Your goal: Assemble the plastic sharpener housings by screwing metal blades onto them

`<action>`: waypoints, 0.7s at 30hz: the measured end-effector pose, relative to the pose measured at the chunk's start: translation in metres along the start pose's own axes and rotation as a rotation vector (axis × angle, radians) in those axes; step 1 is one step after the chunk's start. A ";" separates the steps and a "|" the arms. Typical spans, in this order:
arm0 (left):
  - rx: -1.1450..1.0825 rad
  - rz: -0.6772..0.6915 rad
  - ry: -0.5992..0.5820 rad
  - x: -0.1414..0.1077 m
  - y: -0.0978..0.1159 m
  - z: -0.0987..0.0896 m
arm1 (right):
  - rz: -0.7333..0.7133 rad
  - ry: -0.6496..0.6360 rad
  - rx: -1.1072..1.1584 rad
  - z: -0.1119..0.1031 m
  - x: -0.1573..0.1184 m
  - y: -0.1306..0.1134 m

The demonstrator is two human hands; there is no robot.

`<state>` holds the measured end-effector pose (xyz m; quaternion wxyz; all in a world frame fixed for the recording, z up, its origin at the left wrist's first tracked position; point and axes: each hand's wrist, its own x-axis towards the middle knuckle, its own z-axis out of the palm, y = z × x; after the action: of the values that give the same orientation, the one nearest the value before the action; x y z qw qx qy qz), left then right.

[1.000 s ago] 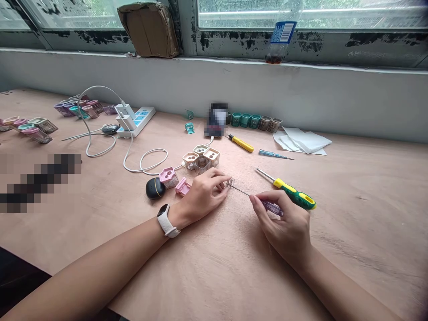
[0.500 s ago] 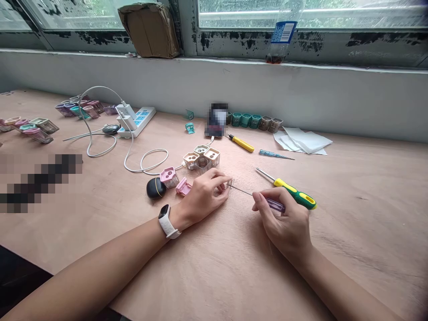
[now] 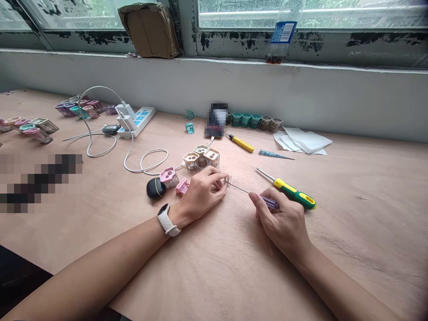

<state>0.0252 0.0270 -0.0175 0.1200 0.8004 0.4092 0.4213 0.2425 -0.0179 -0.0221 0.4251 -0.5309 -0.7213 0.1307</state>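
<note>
My left hand [image 3: 205,189], with a pale watch band at the wrist, pinches a small clear plastic piece [image 3: 228,179] just above the table. Closed around the purple see-through handle of a thin screwdriver [image 3: 270,203] is my right hand [image 3: 282,218]. The screwdriver's slim shaft points left, and its tip meets the clear piece, though exact contact is too small to tell. Behind my left hand stand several cream-topped clear holders [image 3: 211,154]. Beside it lie a pink-topped holder [image 3: 169,177], a loose pink part [image 3: 182,186] and a round black case [image 3: 155,188].
A green-yellow screwdriver [image 3: 296,196] lies beyond my right hand. Farther back are a yellow cutter [image 3: 241,143], a blue tester screwdriver [image 3: 276,154], white papers [image 3: 306,140] and teal holders [image 3: 246,120]. A white cable [image 3: 142,170] runs from the power strip [image 3: 143,118].
My right hand and the thin screwdriver have shifted slightly left. My left hand has moved a little left too, with the clear piece still in its fingers.
</note>
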 end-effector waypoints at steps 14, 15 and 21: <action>-0.037 -0.032 0.009 -0.001 -0.003 0.002 | 0.089 -0.036 0.011 -0.001 0.002 0.000; -0.036 -0.035 0.013 -0.001 -0.003 0.002 | 0.094 -0.050 0.028 -0.002 0.002 -0.001; -0.028 -0.034 0.016 -0.001 -0.003 0.001 | -0.020 -0.018 -0.023 -0.001 0.003 0.001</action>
<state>0.0243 0.0285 -0.0198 0.1349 0.7883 0.4176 0.4313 0.2433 -0.0154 -0.0206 0.4139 -0.5272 -0.7318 0.1231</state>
